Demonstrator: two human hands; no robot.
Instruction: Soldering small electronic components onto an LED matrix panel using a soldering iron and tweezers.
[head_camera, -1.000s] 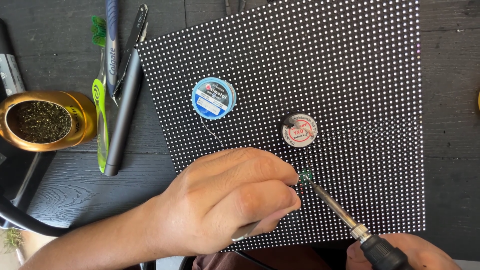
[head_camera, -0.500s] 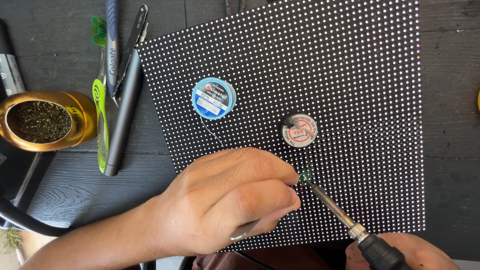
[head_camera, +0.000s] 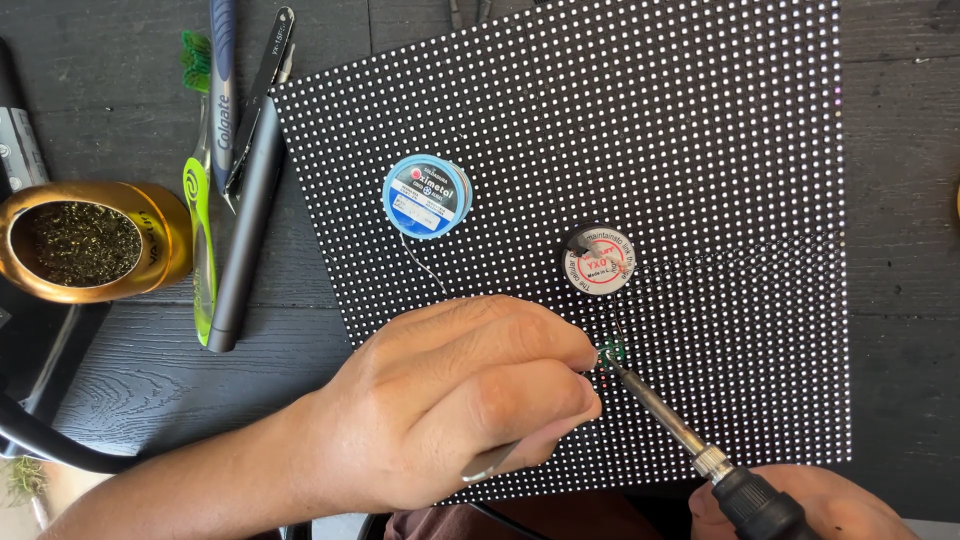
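On the dotted black panel (head_camera: 700, 150), my left hand (head_camera: 450, 410) pinches metal tweezers (head_camera: 495, 462) beside a tiny green part (head_camera: 611, 352); my right hand (head_camera: 800, 505) grips the soldering iron (head_camera: 700, 445), its tip touching that part.

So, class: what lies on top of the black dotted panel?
On the panel lie a blue spool and a small white-labelled reel. The left hand rests there too, hiding whatever lies beneath it; the soldering iron tip touches the surface.
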